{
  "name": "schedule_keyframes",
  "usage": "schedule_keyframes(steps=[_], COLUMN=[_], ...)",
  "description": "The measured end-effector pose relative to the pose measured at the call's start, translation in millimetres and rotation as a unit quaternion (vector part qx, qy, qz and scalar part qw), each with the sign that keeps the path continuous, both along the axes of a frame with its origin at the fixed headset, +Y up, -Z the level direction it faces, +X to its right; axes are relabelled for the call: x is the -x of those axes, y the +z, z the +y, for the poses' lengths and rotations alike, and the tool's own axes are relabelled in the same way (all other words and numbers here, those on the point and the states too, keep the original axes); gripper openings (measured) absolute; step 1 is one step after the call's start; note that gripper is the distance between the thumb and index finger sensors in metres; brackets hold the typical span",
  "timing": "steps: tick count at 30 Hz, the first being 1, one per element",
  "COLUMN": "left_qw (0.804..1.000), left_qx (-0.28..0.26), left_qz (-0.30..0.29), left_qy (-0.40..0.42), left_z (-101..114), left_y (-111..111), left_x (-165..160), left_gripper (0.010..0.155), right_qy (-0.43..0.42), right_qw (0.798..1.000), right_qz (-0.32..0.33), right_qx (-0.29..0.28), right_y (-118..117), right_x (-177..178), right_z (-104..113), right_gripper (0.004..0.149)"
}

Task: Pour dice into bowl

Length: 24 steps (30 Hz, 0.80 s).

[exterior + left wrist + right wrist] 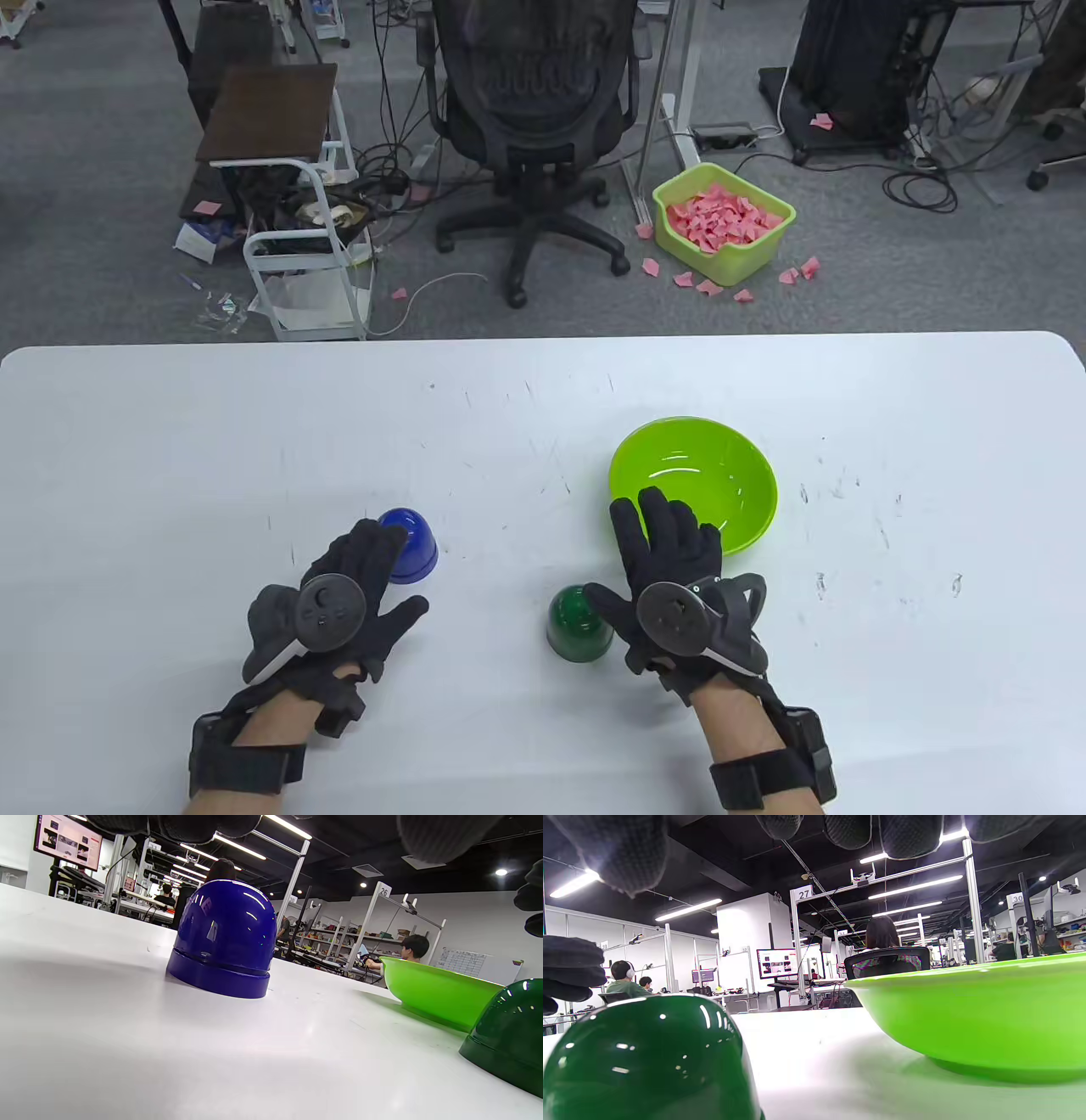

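Both hands spread flat above the white table [212,424], grasping nothing.
Left hand [339,598] near blue dome cup [411,543]; right hand [670,586] between green dome cup [577,624] and lime bowl [704,467].

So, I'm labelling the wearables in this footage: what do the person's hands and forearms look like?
Both the left hand and right hand wear black textured fabric gloves. A dark grey round tracker disc with an attached ring sits on the back of each. Black straps wrap the wrists and bare forearms, each with a black box-like module attached.

A lab hall: numbered aluminium frame bays [882,878], monitors [777,963], seated workers [623,978], floor cables [407,170].
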<state>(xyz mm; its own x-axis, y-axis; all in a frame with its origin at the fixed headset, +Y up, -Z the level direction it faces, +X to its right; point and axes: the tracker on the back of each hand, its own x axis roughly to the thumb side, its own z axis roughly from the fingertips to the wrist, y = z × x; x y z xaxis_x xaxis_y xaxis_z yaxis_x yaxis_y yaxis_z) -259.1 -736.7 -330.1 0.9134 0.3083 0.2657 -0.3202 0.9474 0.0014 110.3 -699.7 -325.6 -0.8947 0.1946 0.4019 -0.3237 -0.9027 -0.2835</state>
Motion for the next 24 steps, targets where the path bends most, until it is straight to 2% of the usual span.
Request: schedule_keyframes(steps=[24], left_qw=[1.000], left_qx=[-0.012], left_qz=[-0.013], left_qy=[-0.003], left_z=[6.3], left_y=[5.2], left_x=[-4.7], left_gripper=[0.084], right_qy=[-0.005], right_qw=[1.000], right_qz=[-0.001], right_qx=[0.001], right_y=[1.9], right_x=[1.3], right_z=[1.4], right_gripper=[0.090])
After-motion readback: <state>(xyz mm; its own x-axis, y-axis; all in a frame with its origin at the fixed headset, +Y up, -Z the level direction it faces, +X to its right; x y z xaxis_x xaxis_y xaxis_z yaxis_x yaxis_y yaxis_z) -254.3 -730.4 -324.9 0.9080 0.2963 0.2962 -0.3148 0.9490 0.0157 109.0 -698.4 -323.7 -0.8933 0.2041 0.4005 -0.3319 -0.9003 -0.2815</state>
